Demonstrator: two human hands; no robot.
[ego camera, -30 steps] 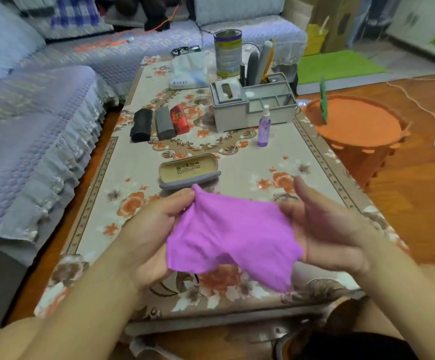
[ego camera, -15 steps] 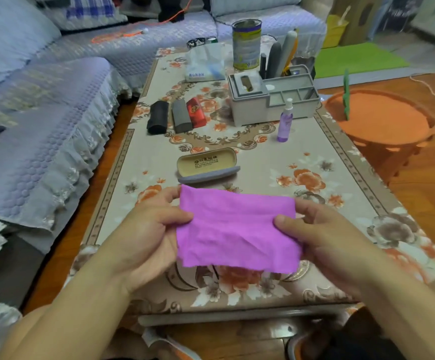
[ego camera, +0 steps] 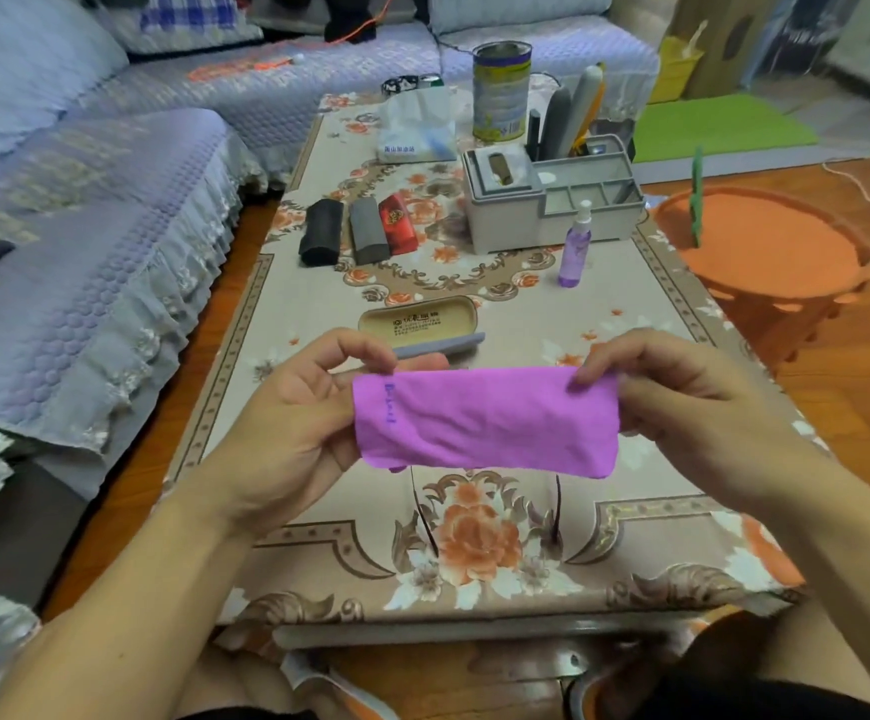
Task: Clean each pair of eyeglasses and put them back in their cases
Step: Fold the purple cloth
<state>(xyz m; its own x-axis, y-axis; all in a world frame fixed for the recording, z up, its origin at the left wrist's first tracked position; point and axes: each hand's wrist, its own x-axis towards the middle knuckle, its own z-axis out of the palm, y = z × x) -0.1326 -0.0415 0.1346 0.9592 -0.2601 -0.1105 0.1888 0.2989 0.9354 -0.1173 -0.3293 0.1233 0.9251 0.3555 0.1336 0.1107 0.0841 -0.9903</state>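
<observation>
Left hand (ego camera: 297, 428) and right hand (ego camera: 682, 402) each pinch one end of the folded purple cloth (ego camera: 484, 420) with curled fingers, above the counter (ego camera: 526, 314); open glasses case (ego camera: 417, 324) lies just beyond.

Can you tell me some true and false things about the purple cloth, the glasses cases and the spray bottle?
1. Both hands, left hand and right hand, hold the purple cloth. True.
2. The tan glasses case is closed. False: it lies open.
3. The spray bottle stands upright on the table. True.
4. Three closed cases, black case, grey case and red case, lie side by side. True.
5. The cloth lies flat on the table. False: it is held above it.
</observation>
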